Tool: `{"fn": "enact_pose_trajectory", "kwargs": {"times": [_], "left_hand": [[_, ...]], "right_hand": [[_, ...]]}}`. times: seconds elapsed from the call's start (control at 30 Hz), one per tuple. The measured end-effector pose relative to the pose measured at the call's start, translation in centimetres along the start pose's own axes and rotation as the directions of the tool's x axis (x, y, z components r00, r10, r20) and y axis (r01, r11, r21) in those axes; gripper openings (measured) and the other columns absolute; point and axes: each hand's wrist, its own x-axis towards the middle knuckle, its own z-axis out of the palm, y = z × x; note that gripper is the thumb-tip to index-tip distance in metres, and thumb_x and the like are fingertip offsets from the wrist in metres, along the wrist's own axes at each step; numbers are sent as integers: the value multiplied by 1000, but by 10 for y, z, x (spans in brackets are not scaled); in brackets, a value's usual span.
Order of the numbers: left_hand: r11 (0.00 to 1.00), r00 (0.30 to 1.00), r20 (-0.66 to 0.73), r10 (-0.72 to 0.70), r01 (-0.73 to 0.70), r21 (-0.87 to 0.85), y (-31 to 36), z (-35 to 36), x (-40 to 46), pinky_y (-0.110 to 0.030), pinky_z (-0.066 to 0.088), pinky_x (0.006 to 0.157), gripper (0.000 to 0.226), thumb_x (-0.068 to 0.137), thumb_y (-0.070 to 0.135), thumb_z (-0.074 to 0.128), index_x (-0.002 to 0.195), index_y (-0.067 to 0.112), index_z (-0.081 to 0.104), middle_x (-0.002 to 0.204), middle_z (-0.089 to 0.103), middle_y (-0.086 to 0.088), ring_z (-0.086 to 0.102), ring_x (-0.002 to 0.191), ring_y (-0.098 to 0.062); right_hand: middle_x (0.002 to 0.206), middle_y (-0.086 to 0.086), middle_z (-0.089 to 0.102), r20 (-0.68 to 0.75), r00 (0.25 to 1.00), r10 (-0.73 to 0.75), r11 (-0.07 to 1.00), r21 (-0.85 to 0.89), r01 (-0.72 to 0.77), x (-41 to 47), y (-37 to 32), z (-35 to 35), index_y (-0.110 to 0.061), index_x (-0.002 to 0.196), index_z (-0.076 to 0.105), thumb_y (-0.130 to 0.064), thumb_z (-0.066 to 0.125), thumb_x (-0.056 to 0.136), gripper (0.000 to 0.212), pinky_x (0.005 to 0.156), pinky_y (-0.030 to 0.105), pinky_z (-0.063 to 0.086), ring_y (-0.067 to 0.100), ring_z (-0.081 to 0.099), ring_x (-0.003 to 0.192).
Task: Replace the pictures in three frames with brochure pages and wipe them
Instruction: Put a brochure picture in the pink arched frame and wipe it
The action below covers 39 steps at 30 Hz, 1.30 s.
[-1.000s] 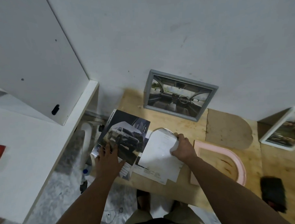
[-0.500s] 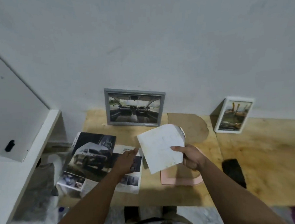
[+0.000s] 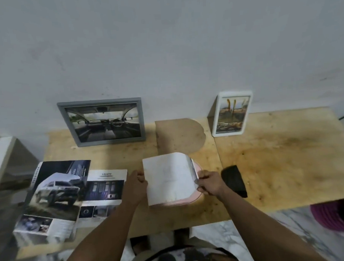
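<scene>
Noted left hand moved off brochure at nine o'clock, now pinching white page jointly with right hand above pink frame (fitting apparently imminent).

Bare plywood tabletop right — black cloth beside it.

White sheet hides most of the pink frame under it. Purple thing cut off at right edge, can't ID. Brochure text too blurry to read.
</scene>
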Motion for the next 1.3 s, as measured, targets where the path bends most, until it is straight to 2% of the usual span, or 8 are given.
{"fn": "enact_pose_trajectory", "kwargs": {"times": [0.1,0.23,0.47,0.7,0.87,1.1,1.2,1.3], "left_hand": [[995,999,-52,0,5,99,-8,14,-5,-33,47,78,28,90,13,58,117,19,57,102,64,-1,63,96,-24],[991,998,-51,-45,51,125,-9,23,-5,-31,47,75,33,88,14,60,121,19,59,104,69,-4,61,88,-22],[983,996,-9,-92,92,156,-5,35,-1,-26,44,71,44,86,17,66,129,22,60,110,69,-4,56,82,-17],[969,999,-9,-38,39,243,-1,38,1,-36,54,92,49,88,25,69,136,19,59,127,63,-4,63,106,-23],[943,1000,11,20,-22,332,3,38,6,-37,54,92,45,90,28,66,134,17,62,133,55,-6,62,109,-23],[931,997,-30,75,-59,361,9,38,12,-38,56,89,53,90,31,67,141,20,53,142,45,-5,59,116,-26],[943,994,-54,99,-77,323,8,37,17,-41,55,90,58,89,31,68,143,19,48,141,48,-6,57,120,-28],[946,994,-48,101,-81,313,5,37,23,-39,54,87,53,91,39,64,139,21,49,132,54,-4,58,116,-26]], "right_hand": [[80,13,70,-58,996,-62,983,-176,51,7,9,3,1,96,69,-2,78,84,15,54,27,56,21,66,57],[88,3,72,-44,987,-152,864,-492,111,17,13,5,-17,100,65,-19,79,86,20,70,29,60,20,71,79],[93,-5,65,-52,983,-174,734,-673,94,37,20,3,-26,105,59,-40,77,85,31,74,28,60,14,65,84],[99,-7,64,-27,987,-156,689,-719,89,41,17,-2,-28,115,54,-51,77,80,47,67,23,53,14,64,86],[107,-5,62,54,991,-124,665,-736,124,47,11,-8,-27,123,51,-50,77,80,55,70,24,52,15,63,92],[96,-2,70,-27,982,-189,751,-648,127,67,-40,-26,-24,98,65,-53,66,89,30,78,35,59,17,67,87],[90,-2,68,-151,964,-218,856,-504,115,82,-67,-34,-28,87,57,-45,66,89,19,66,30,55,11,60,73],[107,4,66,-238,963,-122,932,-360,29,99,-85,-35,-18,125,51,-47,72,85,53,74,32,52,21,65,90]]}}
